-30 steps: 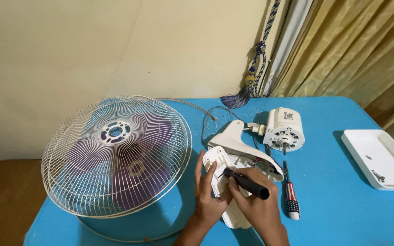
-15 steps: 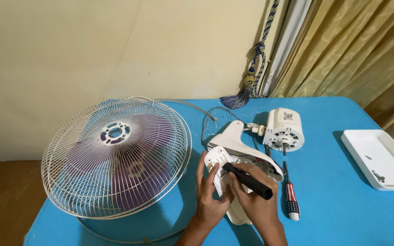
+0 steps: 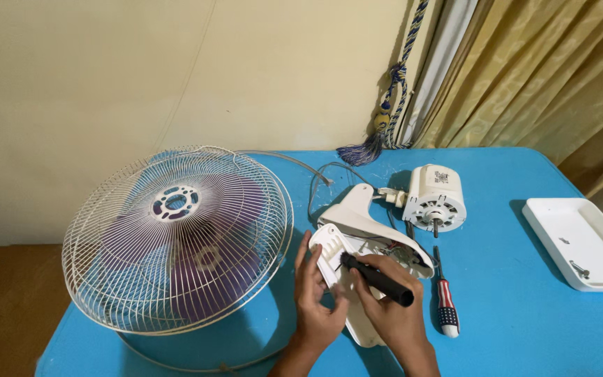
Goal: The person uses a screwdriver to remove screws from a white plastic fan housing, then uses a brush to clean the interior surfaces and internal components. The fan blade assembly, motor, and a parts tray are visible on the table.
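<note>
We see both hands low in the middle of the view, on an opened white fan housing [image 3: 357,262] that lies on the blue tabletop [image 3: 511,321].

The right hand [image 3: 392,318] has its fingers closed around a black-handled tool [image 3: 378,279]. The handle runs on a diagonal, butt end low and to the right, working end up and to the left, pointing into the housing's open inside. We can't make out the tip itself; it is hidden among the inner parts.

The left hand [image 3: 313,297] rests against the housing's left edge, fingers bent and pressed on the white plastic, thumb reaching toward the middle. We judge it is steadying the housing, not wrapped round it.

So the housing lies straight ahead of both hands, touching them. Its long axis runs from near the wrists up and away toward the motor [image 3: 435,199], which sits just beyond, joined by wires. The right hand is the one nearer the open cavity.

A red-handled screwdriver [image 3: 444,300] lies just right of the right hand, untouched. A wire fan guard [image 3: 176,237] with a purple blade inside sits to the left. A white tray [image 3: 581,241] is well apart at the right.
</note>
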